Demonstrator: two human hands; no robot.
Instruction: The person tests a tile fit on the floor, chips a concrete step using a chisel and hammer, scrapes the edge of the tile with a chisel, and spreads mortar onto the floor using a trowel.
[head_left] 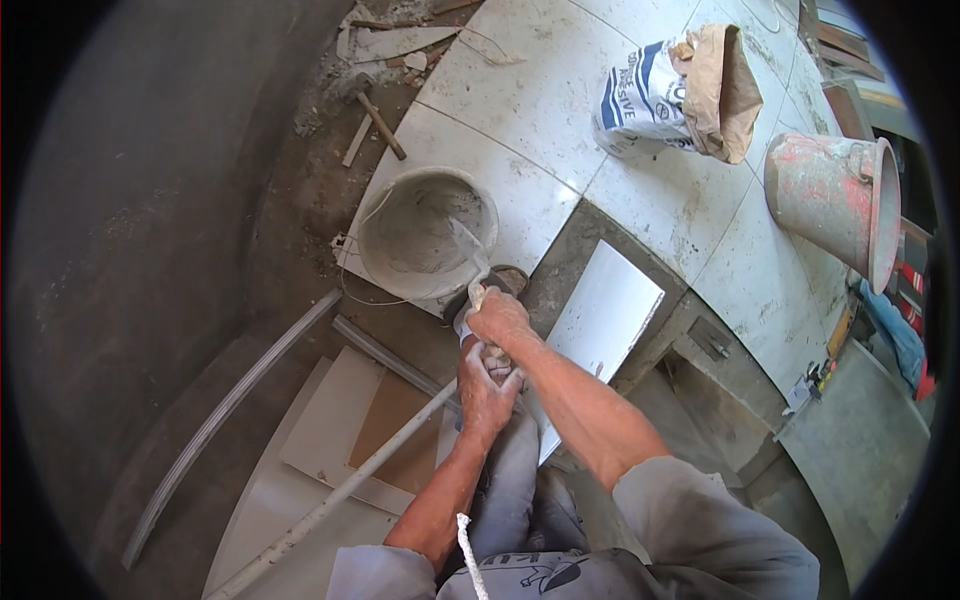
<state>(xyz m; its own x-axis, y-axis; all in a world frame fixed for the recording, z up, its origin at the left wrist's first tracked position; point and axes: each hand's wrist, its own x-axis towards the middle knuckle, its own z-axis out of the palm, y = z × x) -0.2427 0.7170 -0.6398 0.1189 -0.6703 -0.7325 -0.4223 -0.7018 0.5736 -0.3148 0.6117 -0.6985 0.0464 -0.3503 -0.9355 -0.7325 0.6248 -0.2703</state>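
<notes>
My right hand (497, 318) grips the handle of a trowel (467, 240). The blade points away from me, over the inner side of a round bucket (372, 265) with grey, mortar-like material (425, 240) inside. Just below and touching or nearly touching it, my left hand (489, 390) is closed with its fingers curled; what it holds, if anything, is hidden. Both hands are dusted with pale powder. Right of them a long white tile piece (606, 310) lies aslant, its right edge chipped.
An opened paper bag of adhesive (650, 100) and a tipped, red-stained bucket (820, 185) lie on white floor tiles (530, 120). A hammer (380, 120) rests among rubble. A pole (350, 490) and a metal strip (230, 410) are left of me. A grey wall (150, 200) stands far left.
</notes>
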